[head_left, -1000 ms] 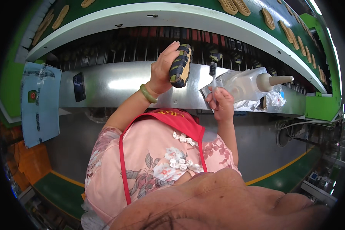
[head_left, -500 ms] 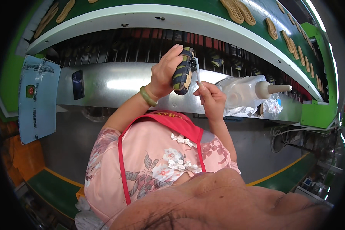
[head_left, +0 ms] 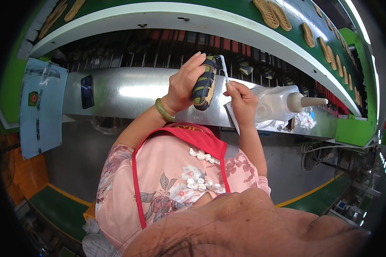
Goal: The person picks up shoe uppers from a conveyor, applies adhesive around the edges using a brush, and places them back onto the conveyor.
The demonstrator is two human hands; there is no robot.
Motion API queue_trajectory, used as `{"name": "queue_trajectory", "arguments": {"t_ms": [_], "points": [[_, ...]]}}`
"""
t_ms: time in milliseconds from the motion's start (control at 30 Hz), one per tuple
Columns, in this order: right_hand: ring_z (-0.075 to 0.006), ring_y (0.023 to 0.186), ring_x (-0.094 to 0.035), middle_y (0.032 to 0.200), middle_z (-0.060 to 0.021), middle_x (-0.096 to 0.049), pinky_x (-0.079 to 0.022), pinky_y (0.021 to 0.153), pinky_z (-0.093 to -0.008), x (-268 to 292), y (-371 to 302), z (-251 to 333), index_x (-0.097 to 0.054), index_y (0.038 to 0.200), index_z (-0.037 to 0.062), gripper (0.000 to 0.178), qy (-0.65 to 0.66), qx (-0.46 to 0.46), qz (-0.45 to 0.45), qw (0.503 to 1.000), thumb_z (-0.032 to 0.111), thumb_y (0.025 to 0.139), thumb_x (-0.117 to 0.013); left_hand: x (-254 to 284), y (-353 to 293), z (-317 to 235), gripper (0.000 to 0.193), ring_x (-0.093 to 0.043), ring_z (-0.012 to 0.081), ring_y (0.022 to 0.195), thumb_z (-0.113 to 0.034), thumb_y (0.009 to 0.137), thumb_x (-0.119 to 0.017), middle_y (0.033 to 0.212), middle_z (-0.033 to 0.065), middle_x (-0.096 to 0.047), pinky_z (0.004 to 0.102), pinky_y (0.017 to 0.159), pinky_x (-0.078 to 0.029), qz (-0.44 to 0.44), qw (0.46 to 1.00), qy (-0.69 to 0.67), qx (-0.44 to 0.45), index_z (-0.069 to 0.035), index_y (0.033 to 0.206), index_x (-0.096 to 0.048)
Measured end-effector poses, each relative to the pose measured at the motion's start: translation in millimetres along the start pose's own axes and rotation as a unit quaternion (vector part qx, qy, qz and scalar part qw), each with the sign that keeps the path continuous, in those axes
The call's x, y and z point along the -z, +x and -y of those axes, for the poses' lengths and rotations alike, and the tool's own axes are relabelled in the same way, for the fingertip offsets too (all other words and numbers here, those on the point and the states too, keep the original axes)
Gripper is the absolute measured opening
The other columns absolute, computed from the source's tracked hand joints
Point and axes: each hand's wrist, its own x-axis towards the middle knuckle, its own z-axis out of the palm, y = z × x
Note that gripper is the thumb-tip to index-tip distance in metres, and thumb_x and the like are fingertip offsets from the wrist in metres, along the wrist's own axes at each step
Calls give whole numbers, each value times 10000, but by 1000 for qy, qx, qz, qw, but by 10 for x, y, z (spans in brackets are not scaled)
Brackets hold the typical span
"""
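Observation:
My left hand (head_left: 181,88) is wrapped round a sandal upper (head_left: 206,79) with dark navy and olive-green straps. It is held up on its side above the metal ledge, a tan patch showing at its lower edge. My right hand (head_left: 243,103) pinches the thin white handle of a small brush (head_left: 225,70). The brush's dark head is at the far end of the sandal upper, on its right side; whether it touches I cannot tell. Just right of my right hand lies a translucent squeeze bottle (head_left: 273,103) with a long beige nozzle.
A dark phone (head_left: 87,92) lies on the metal ledge (head_left: 128,92) at left, beside a blue panel (head_left: 43,111). Beyond the ledge is a rack of rods (head_left: 116,60) with more sandal uppers. Above it, a green conveyor belt (head_left: 227,6) carries several tan soles (head_left: 266,13).
My right hand has shifted slightly right, and the brush head has moved up toward the far end of the sandal upper. My left hand keeps its hold, with the upper slightly turned.

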Motion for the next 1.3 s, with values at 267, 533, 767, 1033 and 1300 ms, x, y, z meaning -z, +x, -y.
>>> {"name": "queue_trajectory", "arguments": {"t_ms": [267, 533, 767, 1033, 1300], "points": [[-88, 712, -600, 829, -51, -665, -455, 640, -192, 57, -1, -97, -678, 970, -23, 189, -3, 7, 35, 999, 50, 797, -695, 56, -24, 39, 464, -570, 383, 1069, -59, 667, -710, 1180, 216, -555, 389, 851, -513, 3, 1000, 3, 19, -18, 1081, -506], [-64, 712, -586, 780, -38, -675, -459, 642, -193, 102, 0, -113, -694, 904, -17, 177, -38, 36, 30, 998, 52, 749, -740, 49, -33, 43, 468, -573, 375, 1068, -50, 655, -717, 1181, 206, -558, 380, 848, -516, 20, 999, 10, 30, -18, 1072, -508], [-63, 697, -590, 765, -37, -675, -462, 634, -192, 130, -3, -100, -698, 891, -14, 170, -37, 4, 42, 998, 59, 745, -744, 23, -28, 80, 482, -573, 377, 1065, -39, 640, -726, 1167, 209, -565, 380, 849, -517, 28, 999, 3, 36, -16, 1070, -509], [-77, 670, -597, 729, -41, -658, -469, 618, -199, 111, 15, -42, -684, 911, -19, 155, -16, -65, 55, 996, 66, 784, -707, 25, -42, 83, 470, -573, 382, 1064, -48, 648, -716, 1161, 218, -565, 385, 848, -517, 26, 999, -2, 23, -10, 1068, -508], [-75, 680, -595, 743, -40, -662, -470, 633, -201, 77, -43, -76, -687, 904, -23, 157, -2, -34, 41, 999, 64, 776, -716, 50, -54, 58, 480, -570, 378, 1068, -39, 642, -718, 1157, 218, -564, 382, 851, -513, 28, 999, -7, 33, -10, 1074, -511]]}}
